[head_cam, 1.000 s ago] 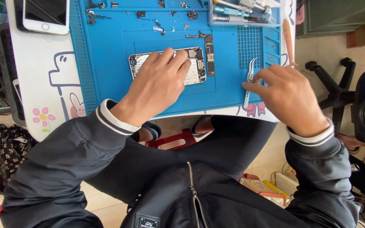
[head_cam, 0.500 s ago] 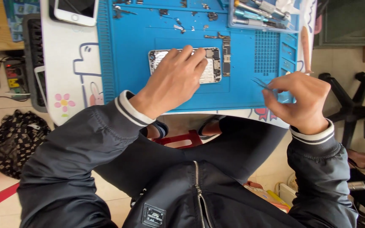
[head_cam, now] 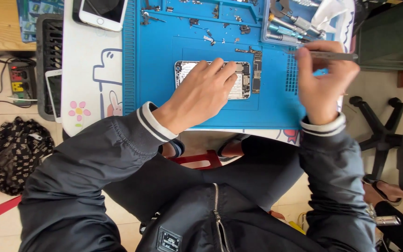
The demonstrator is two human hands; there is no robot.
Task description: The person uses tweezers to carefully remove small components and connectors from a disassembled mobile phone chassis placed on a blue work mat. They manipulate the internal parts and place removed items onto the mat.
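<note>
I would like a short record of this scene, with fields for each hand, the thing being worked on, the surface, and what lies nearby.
left hand: left hand rests flat on the opened phone, covering most of it
right hand: right hand is raised, fingers pinching metal tweezers held roughly level
work surface: blue repair mat on a white table with cartoon drawings
nearby on mat: small screws and parts along the top edge; a tray of screwdrivers at top right
nearby off mat: a white phone, screen up, at top left

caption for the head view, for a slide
Left hand steadies an opened phone on a blue mat; right hand holds tweezers.
</note>
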